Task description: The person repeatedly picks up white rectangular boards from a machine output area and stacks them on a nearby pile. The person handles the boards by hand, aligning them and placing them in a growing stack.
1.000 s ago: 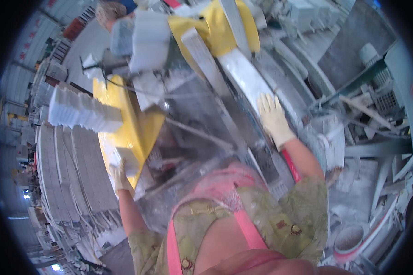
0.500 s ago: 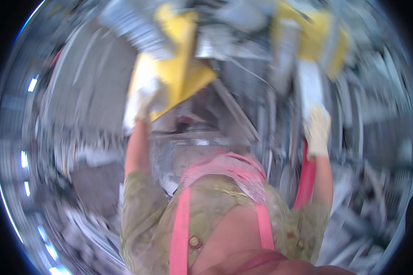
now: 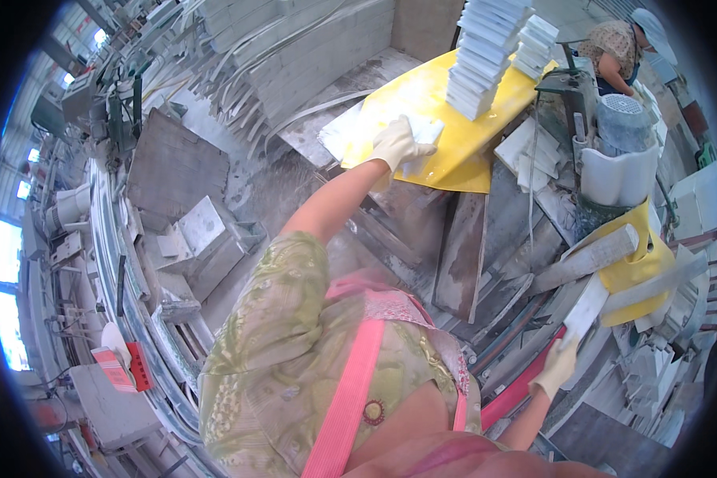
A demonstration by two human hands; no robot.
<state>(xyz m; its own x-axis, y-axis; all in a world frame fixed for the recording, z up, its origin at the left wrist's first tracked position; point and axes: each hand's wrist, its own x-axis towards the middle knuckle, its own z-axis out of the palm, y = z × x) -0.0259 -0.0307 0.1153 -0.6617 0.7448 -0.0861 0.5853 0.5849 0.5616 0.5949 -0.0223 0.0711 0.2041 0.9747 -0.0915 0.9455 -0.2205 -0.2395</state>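
Observation:
Both my hands wear pale cream gloves. My left hand (image 3: pixel 398 144) is closed on a small white tile (image 3: pixel 425 137) over a yellow sheet (image 3: pixel 462 147) on the bench ahead. Beside that hand, more white pieces (image 3: pixel 341 134) lie at the sheet's left edge. A tall stack of white tiles (image 3: pixel 479 68) stands farther back on the sheet, with a shorter stack (image 3: pixel 535 44) behind it. At lower right, my right hand (image 3: pixel 555 366) grips the near end of a long white strip (image 3: pixel 584 309). The strip's far end reaches a second yellow sheet (image 3: pixel 641 263).
A motor (image 3: pixel 620 123) with white covering stands at right, and a co-worker (image 3: pixel 617 48) bends beyond it. Stacked grey slabs (image 3: pixel 319 60) fill the back left. Loose white offcuts (image 3: pixel 534 151) lie before the motor. A red box (image 3: pixel 123 366) sits at far left.
The view has swung left and sharpened from blur, so the bench and tile stacks appear farther right. My right hand remains on the white strip; my left stays at the yellow sheet.

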